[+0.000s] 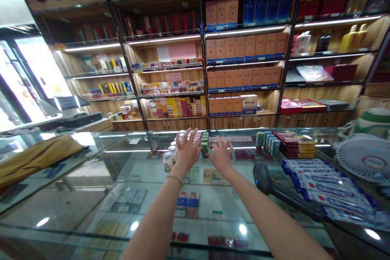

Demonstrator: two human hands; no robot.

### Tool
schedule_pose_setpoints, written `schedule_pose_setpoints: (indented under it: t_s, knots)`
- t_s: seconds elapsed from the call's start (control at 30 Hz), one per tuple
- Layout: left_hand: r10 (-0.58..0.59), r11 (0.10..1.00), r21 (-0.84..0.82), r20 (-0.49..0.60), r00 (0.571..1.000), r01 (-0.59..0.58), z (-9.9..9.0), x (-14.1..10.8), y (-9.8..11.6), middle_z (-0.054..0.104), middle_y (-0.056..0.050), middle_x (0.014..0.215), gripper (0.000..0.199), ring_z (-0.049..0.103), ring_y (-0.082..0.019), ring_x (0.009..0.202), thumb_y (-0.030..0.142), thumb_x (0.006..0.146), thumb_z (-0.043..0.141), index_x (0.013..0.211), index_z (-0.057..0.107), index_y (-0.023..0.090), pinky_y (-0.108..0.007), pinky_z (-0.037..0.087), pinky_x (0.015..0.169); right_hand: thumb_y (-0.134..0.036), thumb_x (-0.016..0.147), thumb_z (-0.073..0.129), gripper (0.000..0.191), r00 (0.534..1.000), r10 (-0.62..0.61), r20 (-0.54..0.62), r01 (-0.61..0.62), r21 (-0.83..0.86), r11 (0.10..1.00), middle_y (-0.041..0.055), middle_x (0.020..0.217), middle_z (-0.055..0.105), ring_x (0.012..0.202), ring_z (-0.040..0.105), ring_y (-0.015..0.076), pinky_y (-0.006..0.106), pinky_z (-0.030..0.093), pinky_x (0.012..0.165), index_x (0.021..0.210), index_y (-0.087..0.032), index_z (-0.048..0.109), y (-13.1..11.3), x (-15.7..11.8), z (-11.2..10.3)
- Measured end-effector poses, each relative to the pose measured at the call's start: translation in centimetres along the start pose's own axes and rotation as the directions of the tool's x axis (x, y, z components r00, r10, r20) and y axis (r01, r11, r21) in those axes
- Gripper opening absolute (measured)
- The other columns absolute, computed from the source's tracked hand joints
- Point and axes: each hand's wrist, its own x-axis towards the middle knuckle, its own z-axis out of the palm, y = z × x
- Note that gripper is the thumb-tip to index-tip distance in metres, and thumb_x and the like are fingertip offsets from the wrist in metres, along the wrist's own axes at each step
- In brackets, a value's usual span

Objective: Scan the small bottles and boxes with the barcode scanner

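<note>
My left hand (188,150) is stretched over the glass counter with its fingers spread, above and beside a row of small green containers (204,145). Left of that hand stand several small white bottles (167,161) with blue caps, partly hidden by it. To the right of the green row, my right hand (222,155) reaches out, fingers apart and nothing held. The green containers stand in a line between both hands; whether any finger touches them I cannot tell. Some pink items (198,135) show behind my left fingers.
On the right of the glass counter (146,183) are a barcode scanner (283,193), blue-and-white packets (329,189), stacked red and yellow packs (294,145), slim blue-green containers (272,144) and a white fan (373,158). A mustard cloth (39,156) lies left. Stocked shelves (243,65) stand behind.
</note>
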Motion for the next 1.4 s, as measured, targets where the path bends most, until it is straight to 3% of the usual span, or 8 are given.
schedule_pose_setpoints:
  t_s: [0.57,1.4]
  knots:
    - [-0.014,0.999,-0.045,0.004,1.0,0.014,-0.4,-0.3,0.1,0.05,-0.001,0.153,0.012,0.033,-0.035,0.145,0.029,0.08,0.074,0.092,0.074,0.032,-0.067,-0.001,0.119,-0.033,0.085,0.067,0.019,0.996,0.047,0.079,-0.044,-0.047,0.998,0.0129,0.158,0.039,0.147,0.024,0.0322,0.056,0.017,0.115,0.099,-0.022,0.073,-0.8,-0.1,1.2]
    - [-0.023,0.998,-0.051,0.058,0.998,0.026,0.0,-0.2,0.0,0.049,0.0,0.154,0.02,0.031,-0.036,0.147,0.027,0.082,0.069,0.1,0.075,0.034,-0.067,-0.004,0.119,-0.03,0.087,0.063,0.02,0.995,0.055,0.081,-0.051,-0.049,0.997,0.0128,0.159,0.038,0.148,0.024,0.0319,0.058,0.019,0.114,0.104,-0.021,0.07,-0.9,0.5,1.3]
